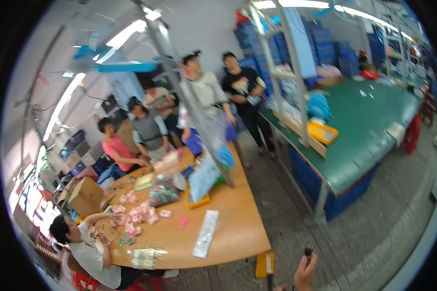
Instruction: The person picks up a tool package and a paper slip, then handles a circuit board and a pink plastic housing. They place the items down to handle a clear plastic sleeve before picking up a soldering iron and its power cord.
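My right hand (305,273) is raised at the lower edge, right of centre. Its thumb and fingers are closed on a small black object (308,251), too small and blurred to name. Just to its left, only a sliver of my left hand (280,287) shows at the lower rim, so its fingers are mostly hidden. Beside that sliver stands a narrow strip (270,277), pale above and dark below. Whether my left hand holds it I cannot tell. A yellow tray (262,265) lies low behind the strip, by the table's near corner.
A wooden table (238,228) carries pink pieces (142,213), a silvery packet (206,234) and bags. A seated person (90,250) works at its left; several others stand or sit beyond. To the right, a green-topped table (354,131) bears a metal post (296,72) and a yellow bin (322,132).
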The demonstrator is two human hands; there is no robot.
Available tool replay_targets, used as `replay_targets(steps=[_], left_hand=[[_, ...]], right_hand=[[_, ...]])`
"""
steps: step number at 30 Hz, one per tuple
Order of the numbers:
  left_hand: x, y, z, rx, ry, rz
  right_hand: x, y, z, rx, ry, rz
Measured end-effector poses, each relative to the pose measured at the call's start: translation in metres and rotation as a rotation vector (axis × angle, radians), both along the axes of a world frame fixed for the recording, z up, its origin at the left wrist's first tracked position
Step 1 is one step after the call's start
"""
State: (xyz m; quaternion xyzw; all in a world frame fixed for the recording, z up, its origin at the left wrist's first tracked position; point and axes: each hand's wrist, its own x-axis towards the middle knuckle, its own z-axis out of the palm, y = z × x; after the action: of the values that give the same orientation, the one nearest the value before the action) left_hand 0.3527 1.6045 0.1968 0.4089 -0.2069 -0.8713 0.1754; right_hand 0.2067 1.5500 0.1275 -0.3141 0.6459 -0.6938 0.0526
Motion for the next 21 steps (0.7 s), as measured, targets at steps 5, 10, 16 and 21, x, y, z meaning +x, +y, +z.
replay_targets(steps=[5,10,16,21], left_hand=[[-0.012,-0.019,-0.054,0.087,-0.142,0.017],[-0.023,0.023,-0.097,0.475,-0.097,-0.113],[-0.019,0.045,-0.135,0.548,-0.214,-0.178],[-0.017,0.070,-0.166,0.559,-0.340,-0.272]], right_hand=[[-0.018,0.037,0.007,0.041,-1.110,0.087],[-0.008,0.057,-0.045,0.035,-1.209,-0.038],[0.002,0.084,-0.114,0.103,-1.215,-0.190],[0.009,0.106,-0.165,0.128,-1.333,-0.306]])
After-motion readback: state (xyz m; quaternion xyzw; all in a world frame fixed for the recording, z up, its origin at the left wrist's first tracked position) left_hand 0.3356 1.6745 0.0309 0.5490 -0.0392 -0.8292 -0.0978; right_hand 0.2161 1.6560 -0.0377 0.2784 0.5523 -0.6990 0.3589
